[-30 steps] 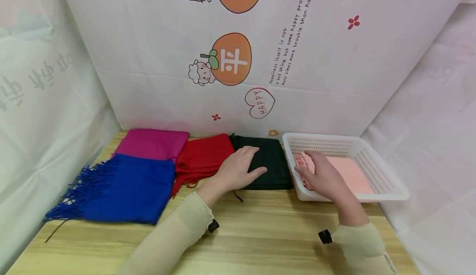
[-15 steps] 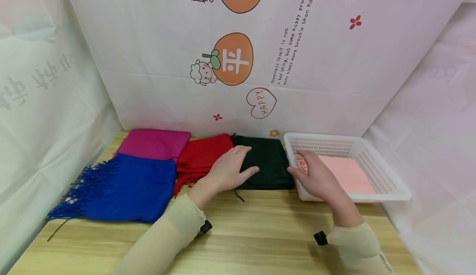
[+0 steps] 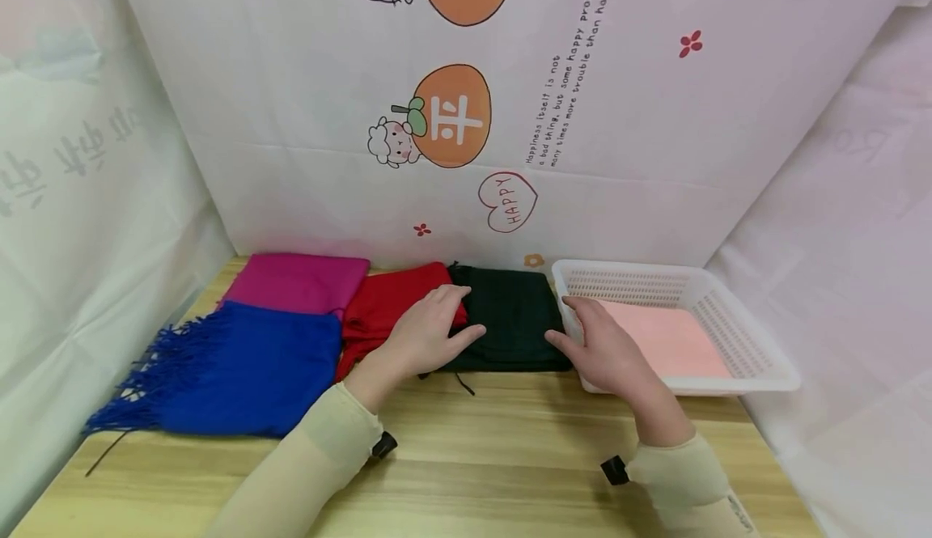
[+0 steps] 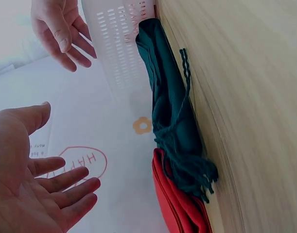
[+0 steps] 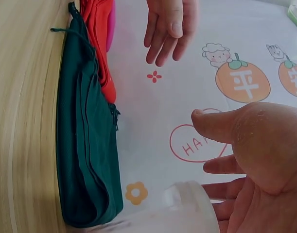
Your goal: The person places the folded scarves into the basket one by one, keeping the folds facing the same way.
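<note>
A folded dark green scarf (image 3: 513,324) with a twisted fringe lies on the table. My left hand (image 3: 425,332) hovers over its left end, where it meets a folded red scarf (image 3: 396,299). Fingers extended and thumb apart, it holds nothing; the left wrist view shows a bare palm above the scarves. On the other side, my right hand (image 3: 607,352) is held over the green scarf's right end and the near left corner of a white basket (image 3: 760,352). Its fingers are loosely extended, and the right wrist view shows nothing in the palm (image 5: 265,155).
Inside the basket lies a folded pink scarf (image 3: 684,340). A blue fringed scarf (image 3: 255,372) and a magenta scarf (image 3: 302,279) lie at the left. Printed white sheeting (image 3: 619,206) stands behind and on both sides. Wooden tabletop (image 3: 502,457) extends in front.
Both hands have shifted left. The right hand has moved from above the pink scarf's fringe in the basket towards the green scarf; the left has moved towards the red scarf. The scarves look unmoved.
</note>
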Demonstrator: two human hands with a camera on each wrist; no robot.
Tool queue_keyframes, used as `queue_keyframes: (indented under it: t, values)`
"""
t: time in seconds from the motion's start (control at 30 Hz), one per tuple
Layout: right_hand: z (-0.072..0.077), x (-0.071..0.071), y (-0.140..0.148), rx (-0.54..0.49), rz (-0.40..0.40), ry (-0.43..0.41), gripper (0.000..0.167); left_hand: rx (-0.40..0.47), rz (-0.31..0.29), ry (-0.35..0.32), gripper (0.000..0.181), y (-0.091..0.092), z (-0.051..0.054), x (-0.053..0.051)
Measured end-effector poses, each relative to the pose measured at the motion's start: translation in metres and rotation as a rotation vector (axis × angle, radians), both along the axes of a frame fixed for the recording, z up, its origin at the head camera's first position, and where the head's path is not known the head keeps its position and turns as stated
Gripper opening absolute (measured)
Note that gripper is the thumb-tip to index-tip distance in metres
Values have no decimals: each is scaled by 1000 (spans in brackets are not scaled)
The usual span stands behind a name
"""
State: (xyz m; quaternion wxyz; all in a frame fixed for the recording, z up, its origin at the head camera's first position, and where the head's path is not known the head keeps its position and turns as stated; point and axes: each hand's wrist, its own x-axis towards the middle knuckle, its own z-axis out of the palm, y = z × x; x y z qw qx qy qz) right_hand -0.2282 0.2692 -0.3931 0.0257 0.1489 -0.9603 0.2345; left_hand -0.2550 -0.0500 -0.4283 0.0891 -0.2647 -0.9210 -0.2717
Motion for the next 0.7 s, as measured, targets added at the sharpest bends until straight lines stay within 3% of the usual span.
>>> queue_keyframes:
  t: [0.47,0.7]
  values:
    - [0,5,-15,26,34,17,78,-8,25,-18,78,-13,6,6]
    - [-1,7,-23,26,30,18,78,-3,41,-13,78,-23,3,7]
